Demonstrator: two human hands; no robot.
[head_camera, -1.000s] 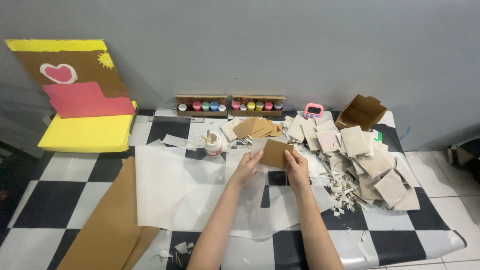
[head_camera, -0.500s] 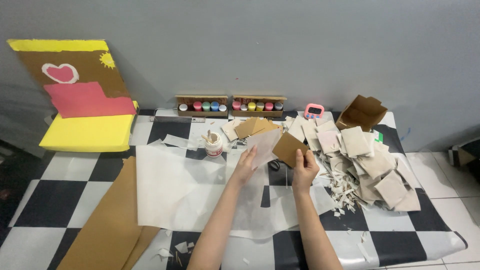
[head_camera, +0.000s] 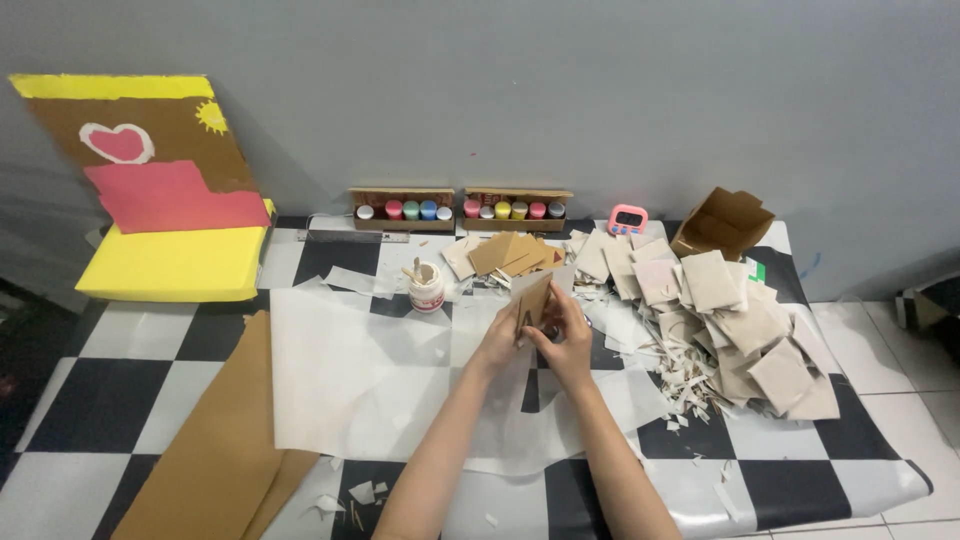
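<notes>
Both hands pinch one brown card piece (head_camera: 531, 301), held upright over the white paper (head_camera: 350, 390). L hand (head_camera: 503, 340) grips its left edge, R hand (head_camera: 566, 342) its right. Glue jar (head_camera: 427, 288) just to the left.

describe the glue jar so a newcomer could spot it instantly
Start at the white paper sheet spread over the checkered floor. At its far edge, just left of the left hand, stands a small white jar. It alone is round and upright, with a stick poking out.

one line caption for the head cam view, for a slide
Both hands, left hand and right hand, hold a brown cardboard piece upright above white paper on a checkered mat.
</notes>
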